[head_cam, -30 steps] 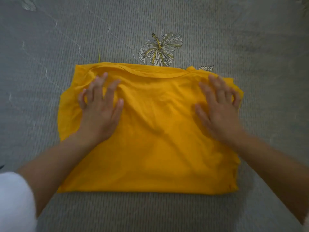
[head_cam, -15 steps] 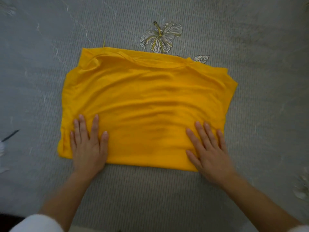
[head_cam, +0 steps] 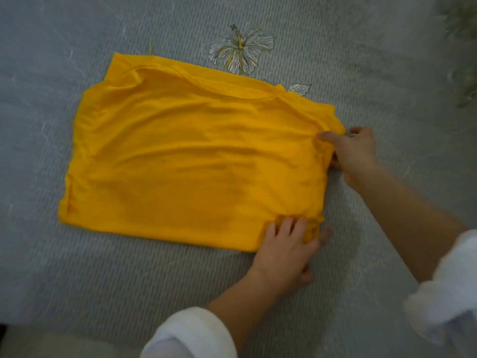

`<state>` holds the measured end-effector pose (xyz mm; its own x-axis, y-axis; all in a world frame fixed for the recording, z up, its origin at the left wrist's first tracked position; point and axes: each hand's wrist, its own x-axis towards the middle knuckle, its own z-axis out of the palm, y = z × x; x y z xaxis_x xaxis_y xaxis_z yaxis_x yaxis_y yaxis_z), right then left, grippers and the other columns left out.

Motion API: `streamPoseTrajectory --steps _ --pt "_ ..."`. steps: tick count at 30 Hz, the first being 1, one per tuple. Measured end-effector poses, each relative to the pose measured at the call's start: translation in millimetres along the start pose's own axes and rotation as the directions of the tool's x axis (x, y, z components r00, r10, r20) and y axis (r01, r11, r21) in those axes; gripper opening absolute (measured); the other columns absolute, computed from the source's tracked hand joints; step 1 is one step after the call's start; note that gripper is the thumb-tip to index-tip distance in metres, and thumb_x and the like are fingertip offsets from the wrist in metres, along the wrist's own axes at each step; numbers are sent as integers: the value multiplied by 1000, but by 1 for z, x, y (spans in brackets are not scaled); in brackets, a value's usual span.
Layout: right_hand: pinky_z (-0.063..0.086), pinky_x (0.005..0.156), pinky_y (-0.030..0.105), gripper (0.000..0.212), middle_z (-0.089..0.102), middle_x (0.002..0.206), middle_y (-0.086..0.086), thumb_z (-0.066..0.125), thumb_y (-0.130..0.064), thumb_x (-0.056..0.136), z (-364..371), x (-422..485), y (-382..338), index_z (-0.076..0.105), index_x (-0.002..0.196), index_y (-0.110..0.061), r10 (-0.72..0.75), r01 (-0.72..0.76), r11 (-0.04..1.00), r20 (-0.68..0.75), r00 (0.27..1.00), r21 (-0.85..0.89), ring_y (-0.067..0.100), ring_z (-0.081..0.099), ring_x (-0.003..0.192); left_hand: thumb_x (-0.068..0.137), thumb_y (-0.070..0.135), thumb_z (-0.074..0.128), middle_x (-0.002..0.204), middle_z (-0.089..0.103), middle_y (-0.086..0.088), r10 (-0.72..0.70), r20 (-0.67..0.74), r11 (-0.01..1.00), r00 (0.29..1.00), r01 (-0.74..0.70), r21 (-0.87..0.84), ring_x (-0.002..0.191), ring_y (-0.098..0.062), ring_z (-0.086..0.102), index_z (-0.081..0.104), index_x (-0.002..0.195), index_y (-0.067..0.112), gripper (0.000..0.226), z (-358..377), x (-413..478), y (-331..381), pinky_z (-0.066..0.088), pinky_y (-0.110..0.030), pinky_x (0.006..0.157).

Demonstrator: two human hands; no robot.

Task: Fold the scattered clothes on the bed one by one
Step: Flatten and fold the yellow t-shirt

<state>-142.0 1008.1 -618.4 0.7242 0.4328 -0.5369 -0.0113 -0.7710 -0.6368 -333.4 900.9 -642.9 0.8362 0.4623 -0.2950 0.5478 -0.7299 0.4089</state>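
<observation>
Grey ribbed bed (head_cam: 77, 267) cover, with one printed flower (head_cam: 241, 51) serving as the mark. The shirt (head_cam: 196, 161), yellow, is lying flat just on the near side of the flower. It is already folded to a broad rectangle, its far edge almost touching the petals.

The right hand (head_cam: 357, 151) is working below and right of the flower, at the shirt's right edge. Its grip is clamping the cloth, thumb on top, fingers tucked under.

The left hand (head_cam: 285, 248) is sitting well below the flower at the shirt's near right corner. Its fingers are curling over the cloth and one fingertip is poking out past the edge. The grip is looking closed on that corner.

Judging by this, the crosswise fold is just beginning, with the right side about to go over to the left. The next move is calling for lifting both held points together and carrying the edge across level. The layers beneath must not drag, and the edge needs laying square on the left side.
</observation>
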Motion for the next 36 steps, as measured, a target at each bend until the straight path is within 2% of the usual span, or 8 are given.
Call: streamPoseTrajectory --steps 4,7,12,16,20,29,33,36 --pt "48 73 37 67 51 127 12 80 -22 73 16 -3 -19 45 127 -10 46 -51 997 96 994 50 23 55 101 96 16 39 126 41 -14 -76 10 996 997 75 38 99 -35 50 34 141 21 45 -14 22 9 35 -37 61" --pt "54 72 39 54 59 120 11 77 -17 71 25 -6 -35 53 119 -9 97 -112 991 166 981 79 24 60 95 92 6 44 122 45 -15 -136 5 966 991 133 -222 102 -35 51 47 128 14 37 -30 16 -4 42 -41 68" --pt "56 81 40 40 63 110 8 68 -18 74 49 -27 -76 55 112 -13 67 -130 966 268 961 225 24 63 95 69 6 53 70 53 17 -497 -168 479 851 108 -871 68 3 48 55 73 24 19 -65 -42 -62 38 -22 64" --pt "50 50 27 18 46 70 3 67 -15 75 100 -61 -119 49 75 -17 -70 20 981 259 963 192 16 51 58 59 3 48 53 44 16 -741 -40 58 670 4 -998 53 1 35 48 66 19 18 -86 -90 -124 28 -17 49" --pt "40 40 19 23 36 55 1 66 -12 76 168 -104 -162 45 68 -15 -169 119 979 325 931 167 13 42 38 69 -17 41 49 39 13 -874 80 -146 479 -102 -984 48 -3 33 47 65 18 35 -92 -125 -176 23 -24 48" --pt "49 72 38 26 59 95 6 59 -25 85 242 -140 -134 58 107 -10 -397 479 858 353 847 -186 23 61 87 89 9 59 105 58 1 -984 172 -174 40 -44 -984 91 -11 57 50 113 20 28 -71 -191 -230 45 -27 79" --pt "39 80 37 44 45 116 10 64 -25 84 212 -135 -70 46 118 -4 -419 425 847 92 903 -320 20 44 96 82 26 67 101 62 -4 -946 321 -323 40 -56 -945 87 -14 60 54 108 18 29 -53 -202 -214 52 -42 85" --pt "43 73 39 41 52 93 3 72 -31 80 201 -134 -47 46 102 -8 -295 303 891 78 952 -337 25 53 89 76 33 73 86 68 5 -925 359 -369 123 -79 -926 84 -16 65 60 88 31 18 -54 -194 -205 53 -46 85"
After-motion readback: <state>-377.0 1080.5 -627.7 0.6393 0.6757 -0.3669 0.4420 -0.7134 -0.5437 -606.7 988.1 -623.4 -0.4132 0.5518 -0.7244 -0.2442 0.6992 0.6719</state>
